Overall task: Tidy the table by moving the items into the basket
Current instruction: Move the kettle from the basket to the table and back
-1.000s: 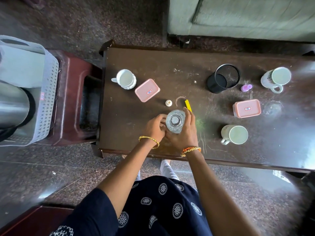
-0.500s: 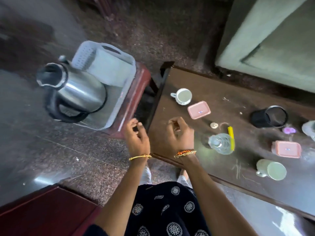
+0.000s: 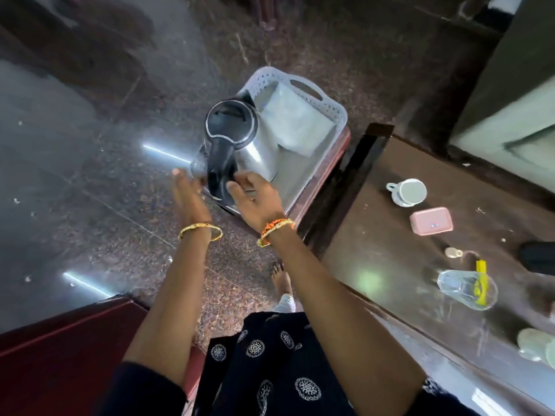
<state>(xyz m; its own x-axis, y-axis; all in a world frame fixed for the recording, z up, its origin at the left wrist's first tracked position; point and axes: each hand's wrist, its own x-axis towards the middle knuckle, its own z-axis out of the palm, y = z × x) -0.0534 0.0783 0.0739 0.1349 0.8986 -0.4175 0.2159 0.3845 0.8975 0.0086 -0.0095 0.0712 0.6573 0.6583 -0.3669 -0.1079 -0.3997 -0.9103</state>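
A pale perforated basket (image 3: pixel 330 100) sits on a reddish stool (image 3: pixel 338 163) left of the dark table (image 3: pixel 390 235). Inside it stand a steel kettle (image 3: pixel 258 151) with a black lid and handle, and a folded white cloth (image 3: pixel 297 124). My right hand (image 3: pixel 258 199) has its fingers apart, the fingertips touching the kettle's black handle. Just left of the kettle, my left hand (image 3: pixel 187 190) is held flat and open. On the table are a white cup (image 3: pixel 408 192), a pink box (image 3: pixel 431 220), a clear glass (image 3: pixel 465 289), a yellow item (image 3: pixel 481 283) and a small cap (image 3: pixel 452 252).
A black mesh holder (image 3: pixel 537 256) and another cup (image 3: pixel 537 343) are cut off at the right edge. A dark red piece of furniture (image 3: pixel 60 340) stands at the lower left. A pale green sofa (image 3: pixel 510 100) is behind the table. The polished floor lies between.
Both hands left the glass on the table and swung left to the kettle in the basket. The camera turned left with them.
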